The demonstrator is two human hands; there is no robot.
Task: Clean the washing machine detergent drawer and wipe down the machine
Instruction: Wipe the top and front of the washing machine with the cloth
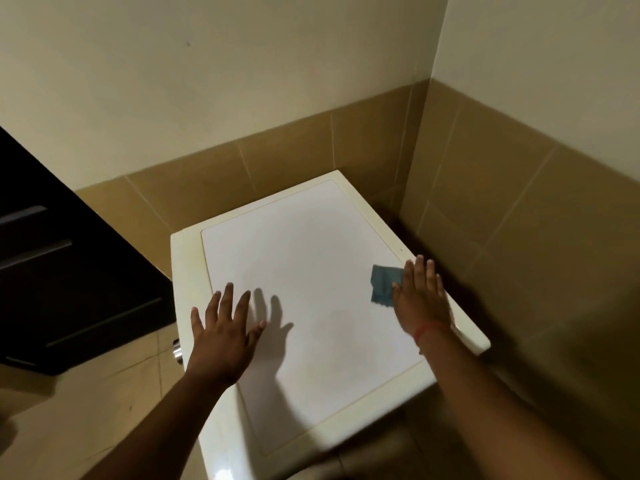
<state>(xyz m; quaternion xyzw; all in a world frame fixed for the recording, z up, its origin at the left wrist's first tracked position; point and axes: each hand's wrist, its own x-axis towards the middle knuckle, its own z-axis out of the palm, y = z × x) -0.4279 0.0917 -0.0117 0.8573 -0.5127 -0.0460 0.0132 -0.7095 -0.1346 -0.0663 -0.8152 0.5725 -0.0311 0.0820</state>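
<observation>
The white washing machine point(311, 258) stands in a tiled corner and I look down on its flat top. A small blue-grey cloth point(382, 284) lies on the top near the right edge. My right hand point(420, 296) lies flat with straight fingers, its palm side partly over the cloth's right part. My left hand point(225, 327) is spread with straight fingers above the left part of the top and casts a shadow to its right. Whether it touches the surface I cannot tell. A red band circles my right wrist. The detergent drawer is not visible.
A dark cabinet point(62, 271) with horizontal handles stands to the left of the machine. A chrome knob point(177, 351) juts out at the machine's left side. Tan wall tiles point(502, 188) close in behind and to the right. Beige floor tiles lie at lower left.
</observation>
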